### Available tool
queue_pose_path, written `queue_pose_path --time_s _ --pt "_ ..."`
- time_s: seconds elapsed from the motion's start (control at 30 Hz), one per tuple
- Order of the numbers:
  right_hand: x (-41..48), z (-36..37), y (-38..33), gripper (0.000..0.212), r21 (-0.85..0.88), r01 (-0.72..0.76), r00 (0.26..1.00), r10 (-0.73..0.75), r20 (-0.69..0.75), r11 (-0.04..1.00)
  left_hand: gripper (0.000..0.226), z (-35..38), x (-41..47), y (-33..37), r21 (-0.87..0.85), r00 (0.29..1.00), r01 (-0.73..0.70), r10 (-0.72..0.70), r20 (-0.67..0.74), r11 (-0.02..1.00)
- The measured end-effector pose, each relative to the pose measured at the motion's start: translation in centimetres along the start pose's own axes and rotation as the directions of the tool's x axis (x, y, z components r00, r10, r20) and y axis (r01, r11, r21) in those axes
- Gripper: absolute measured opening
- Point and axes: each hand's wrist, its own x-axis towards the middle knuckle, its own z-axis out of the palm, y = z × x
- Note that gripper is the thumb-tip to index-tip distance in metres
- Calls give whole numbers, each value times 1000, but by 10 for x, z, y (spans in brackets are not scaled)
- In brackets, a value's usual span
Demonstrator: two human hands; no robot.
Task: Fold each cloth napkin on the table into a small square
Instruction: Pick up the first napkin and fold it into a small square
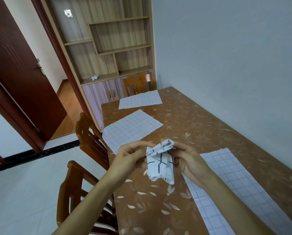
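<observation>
White napkin (158, 167), black lines; brown table (201, 119), seemingly leaf-patterned.

Both forearms are extended forward and angled inward, and a folded napkin (160, 165) is pinched from either side by the curled fingers of the left hand (130, 155) and the right hand (189, 158), held close together.

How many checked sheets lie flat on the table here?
3. The far sheet lies by the end chair, the middle sheet near the left edge, the near sheet at right, running out of frame. The held napkin is not counted.
</observation>
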Motion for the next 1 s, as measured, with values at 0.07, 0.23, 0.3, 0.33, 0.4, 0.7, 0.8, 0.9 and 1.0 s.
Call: queue_pose_path --time_s 0.07,0.23,0.3,0.33,0.4,0.7,0.8,0.9,1.0 --pt "-1 0 -1 53 -7 1 1000 -1 20 1000 27 3 0 1 -4 1000 -2 1 -26 1000" --pt "-3 -4 -2 39 -34 52 998 -50 36 998 33 2 2 -4 21 997 21 -19 -71 1000" --pt "-3 -6 -3 36 -83 54 998 -52 20 995 14 1 1 -8 93 996 -24 32 -84 995" --pt "-3 -5 -3 29 -143 54 998 -57 -13 988 7 1 0 -9 122 994 -53 63 -85 991" --pt "-3 -2 -1 11 -233 25 997 -40 -63 972 11 2 0 -13 165 986 -110 128 -103 980" --pt "-1 1 16 18 -380 -105 989 57 -137 919 39 -6 6 -34 308 998 8 14 -68 952" --pt "-2 2 31 18 -479 -118 989 60 -134 870 21 -7 1 -43 327 985 151 -168 25 933" --pt "-2 3 50 19 -474 -138 990 132 -46 870 26 -9 -3 -59 367 990 139 -140 -25 920" --pt "0 1 63 20 -446 -201 976 219 -13 872 30 -16 -5 -81 429 991 109 -62 -120 897"
